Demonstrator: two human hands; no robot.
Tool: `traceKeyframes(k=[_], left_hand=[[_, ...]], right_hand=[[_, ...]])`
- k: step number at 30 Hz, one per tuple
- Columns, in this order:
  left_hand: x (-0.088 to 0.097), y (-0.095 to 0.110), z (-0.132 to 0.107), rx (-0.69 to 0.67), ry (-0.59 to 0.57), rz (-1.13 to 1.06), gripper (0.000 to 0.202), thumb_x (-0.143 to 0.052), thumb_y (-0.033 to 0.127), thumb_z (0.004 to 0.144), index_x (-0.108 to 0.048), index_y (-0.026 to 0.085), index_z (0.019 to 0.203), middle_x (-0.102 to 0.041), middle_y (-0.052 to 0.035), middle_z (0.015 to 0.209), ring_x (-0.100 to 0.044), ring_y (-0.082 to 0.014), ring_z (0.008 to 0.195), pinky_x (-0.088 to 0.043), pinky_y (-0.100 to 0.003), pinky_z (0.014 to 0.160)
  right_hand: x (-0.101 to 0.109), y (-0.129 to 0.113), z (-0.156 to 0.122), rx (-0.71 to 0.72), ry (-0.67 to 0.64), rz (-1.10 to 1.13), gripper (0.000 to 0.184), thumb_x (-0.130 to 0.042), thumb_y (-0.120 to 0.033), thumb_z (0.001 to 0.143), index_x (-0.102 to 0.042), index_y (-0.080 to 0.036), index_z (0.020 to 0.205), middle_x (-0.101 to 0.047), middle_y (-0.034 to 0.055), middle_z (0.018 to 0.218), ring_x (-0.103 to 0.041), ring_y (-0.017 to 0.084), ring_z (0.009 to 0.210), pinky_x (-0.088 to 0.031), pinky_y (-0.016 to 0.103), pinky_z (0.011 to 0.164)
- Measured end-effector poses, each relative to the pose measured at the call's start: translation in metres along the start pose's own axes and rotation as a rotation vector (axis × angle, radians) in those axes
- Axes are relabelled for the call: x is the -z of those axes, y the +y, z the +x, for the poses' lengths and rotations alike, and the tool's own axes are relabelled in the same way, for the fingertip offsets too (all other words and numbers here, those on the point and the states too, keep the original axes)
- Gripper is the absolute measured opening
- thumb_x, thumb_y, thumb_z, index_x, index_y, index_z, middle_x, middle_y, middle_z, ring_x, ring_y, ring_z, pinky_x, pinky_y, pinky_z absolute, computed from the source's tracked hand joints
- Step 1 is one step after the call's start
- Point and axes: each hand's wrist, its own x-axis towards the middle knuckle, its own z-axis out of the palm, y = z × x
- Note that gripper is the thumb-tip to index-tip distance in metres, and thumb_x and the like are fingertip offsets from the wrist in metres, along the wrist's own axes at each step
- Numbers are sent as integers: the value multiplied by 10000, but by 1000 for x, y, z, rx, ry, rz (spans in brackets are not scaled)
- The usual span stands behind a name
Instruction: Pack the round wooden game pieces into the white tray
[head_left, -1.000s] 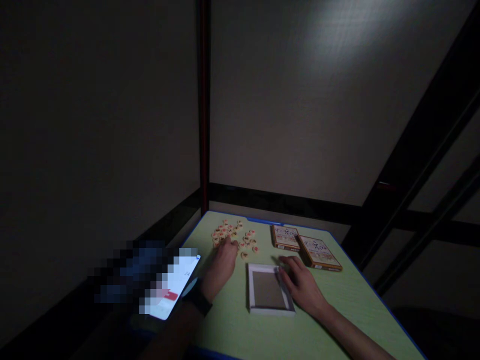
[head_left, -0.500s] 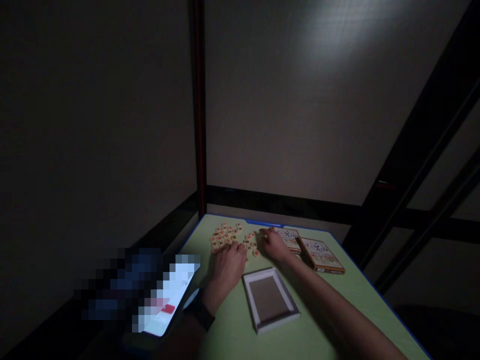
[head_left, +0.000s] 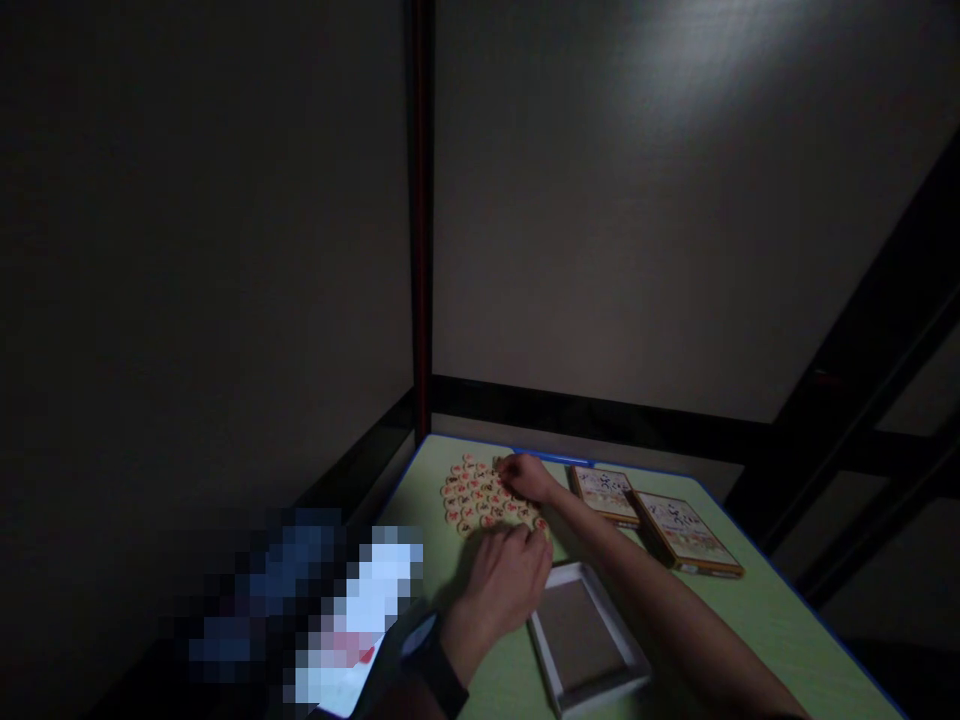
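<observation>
Round wooden Chinese chess pieces (head_left: 480,495), marked in red and black, lie in a loose cluster on the green table. At the near edge of the cluster is my left hand (head_left: 504,578), its fingers curled and pressed together, the tips partly hidden beside the pieces. My right hand (head_left: 526,477) reaches over the far right of the cluster. Its fingers are bent down onto a piece there; whether it grips that piece firmly is hard to see. Just right of my left hand sits an open shallow box (head_left: 544,655), its white walls around a brown bottom.
Two printed game boxes (head_left: 606,495) lie at the right, beyond my right forearm. At left stands a lit, blurred-out screen (head_left: 382,590). A dark watch (head_left: 435,660) is on my left wrist. The table (head_left: 720,640) has a blue edge, with walls behind it.
My left hand has drawn back from the cluster toward the open box. My right hand has moved left over the pieces, which now sit closer together. The view has shifted slightly left.
</observation>
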Motion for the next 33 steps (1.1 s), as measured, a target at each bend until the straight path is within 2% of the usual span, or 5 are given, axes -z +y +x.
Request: traceKeyframes(k=[6,13,16,18,33], left_hand=[[-4,-1,-2,-94,85,-61,310,-369,319,1014,-655,201,1002,-646,-63,1094,-630,-200,981,-511,-338,876],[-9,-5,-1,-125,68,-63,380,-350,335,1022,-686,169,964,-656,-83,1056,-603,-221,1026,-481,-383,953],[-10,-7,-1,-104,75,-46,386,-345,329,1022,-689,162,973,-659,-99,1056,-589,-227,1040,-464,-399,975],[-10,-9,0,-83,95,-12,386,-346,316,1021,-693,152,976,-664,-111,1035,-583,-235,1045,-449,-413,988],[-5,-5,1,25,124,-10,366,-361,218,996,-710,148,907,-709,-99,985,-634,-215,980,-465,-378,954]], right_hand=[[16,4,-3,2,13,39,300,-542,-41,709,-755,-163,881,-764,41,871,-683,180,821,-462,223,727],[49,31,-61,20,-145,111,335,-669,-136,662,-718,-141,993,-739,37,813,-659,168,690,-480,241,646],[45,36,-80,25,-261,201,545,-711,-128,611,-656,-133,1152,-718,22,804,-650,163,674,-485,246,625],[39,35,-84,17,-244,240,596,-696,-94,601,-629,-137,1192,-708,16,815,-651,161,691,-487,249,637],[9,35,-65,103,-110,415,525,-634,-45,599,-651,-129,1117,-690,22,850,-649,147,712,-502,236,647]])
